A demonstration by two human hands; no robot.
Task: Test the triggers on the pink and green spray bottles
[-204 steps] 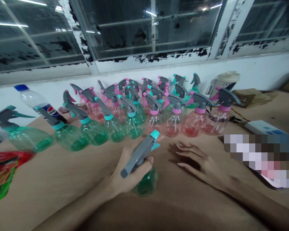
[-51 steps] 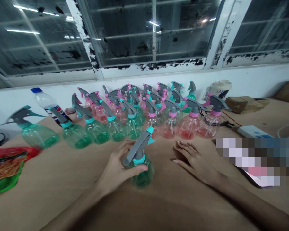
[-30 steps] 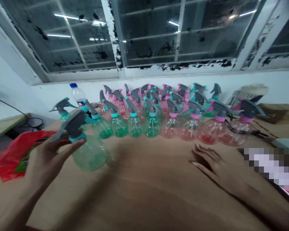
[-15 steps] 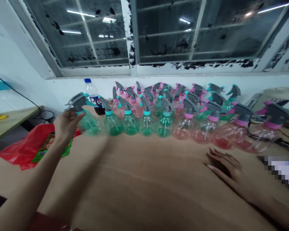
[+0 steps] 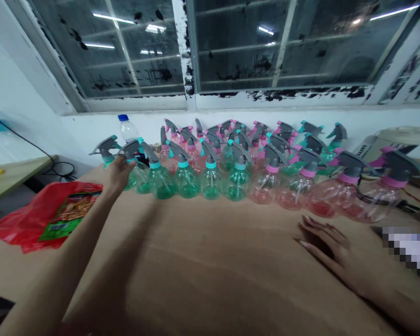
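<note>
Spray bottle (image 5: 141,174) of green liquid (image 5: 144,187) moved rightward.

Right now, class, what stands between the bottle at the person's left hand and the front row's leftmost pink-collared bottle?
Four green spray bottles with turquoise collars stand there side by side, as the head view shows.

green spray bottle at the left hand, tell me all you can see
The green spray bottle looks like clear plastic: rounded body, grey trigger head, turquoise nozzle, darker green liquid low inside. It appears upright on the table near the row's left end. The left hand is around its neck, partly hiding it.
</note>
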